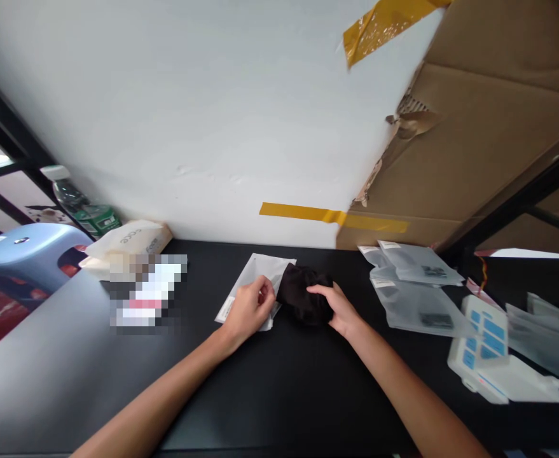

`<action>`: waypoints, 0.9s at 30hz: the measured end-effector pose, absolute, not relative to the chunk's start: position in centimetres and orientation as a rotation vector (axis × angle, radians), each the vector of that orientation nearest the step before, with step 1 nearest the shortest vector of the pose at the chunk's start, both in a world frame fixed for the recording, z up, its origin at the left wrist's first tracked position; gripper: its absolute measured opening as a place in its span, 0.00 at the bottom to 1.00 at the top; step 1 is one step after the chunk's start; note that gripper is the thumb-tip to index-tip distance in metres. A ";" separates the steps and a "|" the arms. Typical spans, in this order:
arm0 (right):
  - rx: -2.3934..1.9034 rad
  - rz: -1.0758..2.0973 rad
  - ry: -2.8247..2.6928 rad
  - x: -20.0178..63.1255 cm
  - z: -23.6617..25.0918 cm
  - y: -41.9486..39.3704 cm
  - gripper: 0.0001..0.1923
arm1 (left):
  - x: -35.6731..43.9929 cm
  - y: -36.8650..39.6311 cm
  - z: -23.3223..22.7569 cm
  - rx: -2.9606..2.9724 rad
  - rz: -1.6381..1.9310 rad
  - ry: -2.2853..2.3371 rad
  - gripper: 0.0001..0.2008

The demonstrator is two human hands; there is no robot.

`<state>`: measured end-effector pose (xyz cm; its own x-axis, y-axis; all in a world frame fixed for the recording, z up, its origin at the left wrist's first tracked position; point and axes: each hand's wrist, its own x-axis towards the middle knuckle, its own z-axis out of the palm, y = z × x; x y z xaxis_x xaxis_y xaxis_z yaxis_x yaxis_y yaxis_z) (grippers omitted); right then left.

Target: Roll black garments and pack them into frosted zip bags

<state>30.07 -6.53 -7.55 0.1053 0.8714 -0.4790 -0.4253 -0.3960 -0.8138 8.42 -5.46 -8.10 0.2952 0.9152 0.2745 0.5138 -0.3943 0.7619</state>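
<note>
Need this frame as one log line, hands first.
left hand: over pouch, fingers curled | right hand: gripping black cloth | cloth: at pouch's right edge | far right: white device

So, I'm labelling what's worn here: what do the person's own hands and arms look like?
The left hand and right hand are bare, without gloves. No sleeve, watch or bracelet shows on the left forearm or right forearm, and no markings stand out.

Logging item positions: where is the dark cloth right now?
In the head view, the dark cloth is just right of centre, over the black tabletop, in the right hand, its left side at the right edge of the frosted bag.
</note>
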 end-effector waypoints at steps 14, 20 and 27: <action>-1.353 1.524 -0.803 30.5 -7.4 -6.9 0.17 | 8.1 -5.9 -8.0 2.728 0.671 1.124 0.08; -1.215 1.249 -0.617 28.7 -8.1 -7.1 0.21 | 8.7 -6.4 -7.8 2.864 0.965 1.017 0.08; -1.052 1.660 -0.548 26.8 -8.7 -8.0 0.17 | 9.9 -8.0 -8.2 2.843 1.098 0.708 0.04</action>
